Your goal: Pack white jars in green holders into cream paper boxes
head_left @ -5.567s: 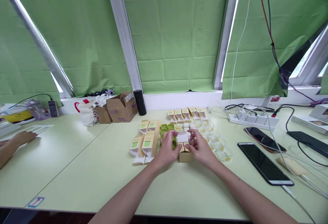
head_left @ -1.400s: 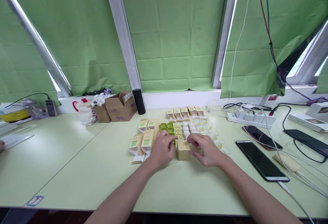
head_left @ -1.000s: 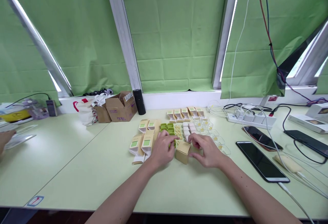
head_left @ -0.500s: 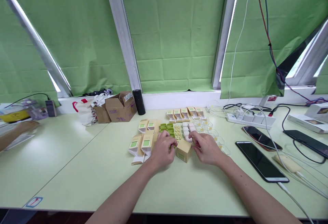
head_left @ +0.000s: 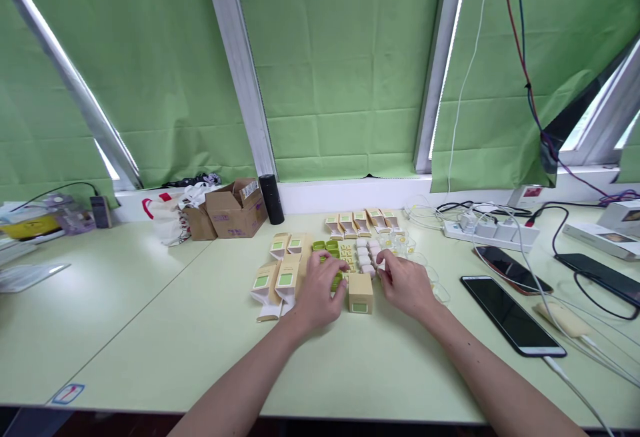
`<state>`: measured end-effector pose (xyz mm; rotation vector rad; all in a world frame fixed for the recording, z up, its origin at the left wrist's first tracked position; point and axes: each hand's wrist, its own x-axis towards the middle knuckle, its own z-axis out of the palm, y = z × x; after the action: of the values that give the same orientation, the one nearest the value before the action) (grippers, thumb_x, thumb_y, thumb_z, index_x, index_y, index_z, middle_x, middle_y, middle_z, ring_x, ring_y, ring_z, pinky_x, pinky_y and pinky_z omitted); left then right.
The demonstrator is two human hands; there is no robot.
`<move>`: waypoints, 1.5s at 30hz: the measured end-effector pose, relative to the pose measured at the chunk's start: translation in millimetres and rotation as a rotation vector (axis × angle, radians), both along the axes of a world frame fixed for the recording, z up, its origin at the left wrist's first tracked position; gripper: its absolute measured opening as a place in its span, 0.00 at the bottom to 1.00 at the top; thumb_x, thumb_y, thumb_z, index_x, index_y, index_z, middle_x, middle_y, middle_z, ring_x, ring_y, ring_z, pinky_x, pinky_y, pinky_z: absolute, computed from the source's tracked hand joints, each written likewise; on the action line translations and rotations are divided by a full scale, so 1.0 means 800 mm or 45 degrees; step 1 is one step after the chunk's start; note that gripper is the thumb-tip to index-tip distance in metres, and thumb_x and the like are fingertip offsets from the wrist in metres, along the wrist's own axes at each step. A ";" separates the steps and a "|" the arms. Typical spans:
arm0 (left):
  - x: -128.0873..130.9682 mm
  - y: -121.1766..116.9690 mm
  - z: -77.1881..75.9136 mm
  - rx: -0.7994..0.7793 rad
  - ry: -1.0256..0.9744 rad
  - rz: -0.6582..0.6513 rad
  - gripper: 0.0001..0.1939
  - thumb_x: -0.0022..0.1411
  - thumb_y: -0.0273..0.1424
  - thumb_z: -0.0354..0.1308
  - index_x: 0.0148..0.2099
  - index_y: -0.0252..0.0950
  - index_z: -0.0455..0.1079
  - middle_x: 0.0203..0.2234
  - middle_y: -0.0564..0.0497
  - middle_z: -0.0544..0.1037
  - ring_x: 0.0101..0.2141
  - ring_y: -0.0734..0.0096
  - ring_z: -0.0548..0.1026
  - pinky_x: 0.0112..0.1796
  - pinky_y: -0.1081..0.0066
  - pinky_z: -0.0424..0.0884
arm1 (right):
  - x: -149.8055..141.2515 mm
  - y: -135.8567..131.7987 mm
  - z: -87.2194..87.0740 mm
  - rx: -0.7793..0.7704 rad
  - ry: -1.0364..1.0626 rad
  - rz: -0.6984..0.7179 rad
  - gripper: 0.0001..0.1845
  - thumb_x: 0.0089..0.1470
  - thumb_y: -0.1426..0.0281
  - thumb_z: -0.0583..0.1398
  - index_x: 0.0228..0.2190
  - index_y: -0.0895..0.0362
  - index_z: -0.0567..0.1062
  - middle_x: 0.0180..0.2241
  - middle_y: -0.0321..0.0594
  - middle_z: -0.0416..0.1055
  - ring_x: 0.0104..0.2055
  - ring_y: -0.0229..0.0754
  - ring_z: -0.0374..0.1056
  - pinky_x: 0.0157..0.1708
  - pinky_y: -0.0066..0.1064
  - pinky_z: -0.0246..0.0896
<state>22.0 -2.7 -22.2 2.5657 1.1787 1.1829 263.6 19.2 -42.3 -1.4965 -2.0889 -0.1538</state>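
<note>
Small tan cardboard box (head_left: pixel 361 294) with a green square on its near face, standing upright on a pale green table (head_left: pixel 200 350), between the left hand (head_left: pixel 320 289) and the right hand (head_left: pixel 406 287). The left hand is curved, its thumb and fingers spread apart just beside the box; whether it touches the box cannot be told. The right hand is loosely curled on the other side, clear of the box; whether its fingertips pinch anything is too small to tell.

Green square containers (head_left: pixel 332 245) lie under and beyond the left hand's fingers. Beyond the box, between the two hands, are small yellow pieces (head_left: pixel 347 250) and rounded white pieces (head_left: pixel 363 252). Clear plastic containers (head_left: pixel 400 242) spread beyond and beside the right hand. Left of the left hand lie open tan cartons (head_left: pixel 287 280) with green squares, and farther beyond both hands is a row of open-ended cartons (head_left: pixel 360 224). A dark-screened smartphone (head_left: pixel 513 314) lies well to the right of the right hand, with a white power strip (head_left: pixel 450 228) beyond it.
</note>
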 end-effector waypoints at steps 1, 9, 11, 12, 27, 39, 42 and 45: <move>0.003 -0.003 0.002 -0.032 0.029 -0.011 0.15 0.66 0.26 0.57 0.55 0.39 0.69 0.48 0.43 0.78 0.57 0.46 0.65 0.54 0.47 0.67 | -0.001 -0.001 0.000 -0.002 -0.002 -0.002 0.11 0.59 0.75 0.58 0.44 0.52 0.69 0.29 0.35 0.78 0.29 0.44 0.72 0.28 0.31 0.40; 0.023 -0.013 0.013 -0.223 0.330 -0.134 0.31 0.62 0.29 0.65 0.65 0.42 0.61 0.58 0.43 0.74 0.62 0.43 0.63 0.58 0.45 0.65 | -0.002 -0.003 0.000 0.023 0.015 0.011 0.13 0.59 0.75 0.58 0.46 0.52 0.69 0.29 0.35 0.79 0.29 0.44 0.74 0.28 0.31 0.41; 0.026 -0.013 0.017 -0.236 0.406 -0.129 0.32 0.61 0.26 0.63 0.65 0.41 0.61 0.57 0.42 0.74 0.60 0.43 0.64 0.57 0.47 0.65 | -0.002 -0.003 -0.001 0.040 0.024 0.015 0.14 0.59 0.76 0.58 0.46 0.52 0.70 0.30 0.36 0.79 0.29 0.44 0.74 0.28 0.31 0.42; 0.028 -0.014 0.021 -0.245 0.444 -0.126 0.32 0.60 0.25 0.63 0.65 0.40 0.61 0.57 0.42 0.74 0.59 0.44 0.65 0.57 0.48 0.65 | -0.002 -0.003 -0.001 0.044 0.026 0.016 0.14 0.59 0.76 0.58 0.47 0.52 0.70 0.30 0.36 0.79 0.29 0.44 0.74 0.28 0.31 0.42; -0.033 0.145 0.134 -0.187 0.622 0.474 0.31 0.58 0.27 0.62 0.65 0.41 0.68 0.53 0.45 0.78 0.57 0.51 0.68 0.54 0.59 0.67 | -0.005 -0.005 -0.003 0.073 0.059 0.070 0.13 0.61 0.73 0.55 0.47 0.52 0.71 0.29 0.35 0.79 0.28 0.44 0.73 0.28 0.31 0.44; -0.054 0.272 0.072 -0.329 0.735 0.771 0.32 0.55 0.25 0.65 0.62 0.38 0.69 0.53 0.40 0.79 0.59 0.45 0.66 0.55 0.54 0.63 | -0.010 -0.010 -0.004 0.150 0.069 0.123 0.11 0.62 0.72 0.56 0.45 0.52 0.72 0.28 0.35 0.78 0.26 0.44 0.72 0.27 0.31 0.42; -0.050 0.283 0.054 -0.347 0.763 0.788 0.28 0.58 0.27 0.67 0.61 0.38 0.69 0.52 0.40 0.79 0.59 0.46 0.67 0.57 0.52 0.65 | -0.010 -0.009 -0.006 0.170 0.051 0.142 0.11 0.62 0.72 0.55 0.45 0.52 0.73 0.27 0.35 0.78 0.26 0.44 0.72 0.28 0.31 0.42; -0.047 0.287 0.040 -0.363 0.789 0.807 0.21 0.68 0.34 0.65 0.61 0.36 0.70 0.55 0.42 0.77 0.57 0.52 0.73 0.56 0.49 0.72 | -0.010 -0.009 -0.008 0.195 0.036 0.162 0.12 0.61 0.73 0.55 0.46 0.53 0.73 0.27 0.35 0.78 0.26 0.44 0.71 0.28 0.32 0.43</move>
<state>-15.9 227.3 9.9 2.4563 2.2049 0.1801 255.6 11.9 -48.8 -1.2660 -2.0922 -0.2375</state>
